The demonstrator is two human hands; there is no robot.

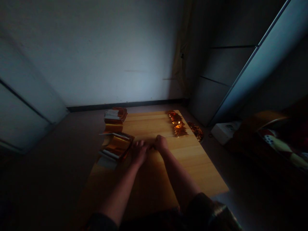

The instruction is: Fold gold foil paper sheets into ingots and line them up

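Observation:
Over the middle of the wooden table, my left hand [139, 151] rests low with its fingers curled, just right of a stack of copper-coloured foil paper [118, 145]. Close beside it, my right hand [161, 143] is closed like a fist. Something small and dark [151, 146] shows between the two hands; dim light and blur hide what it is. A second stack of foil paper [115, 119] with pale sheets lies at the table's far left corner. Crinkled, shiny folded foil pieces [178, 123] form a row near the far right edge.
The wooden table [199, 163] stands a little out from the pale wall. More shiny foil [196, 131] sits low beyond its right edge. On the floor at right are a white box [223, 132] and a dark piece of furniture with cloth [276, 142]. A tall cabinet [223, 64] rises behind.

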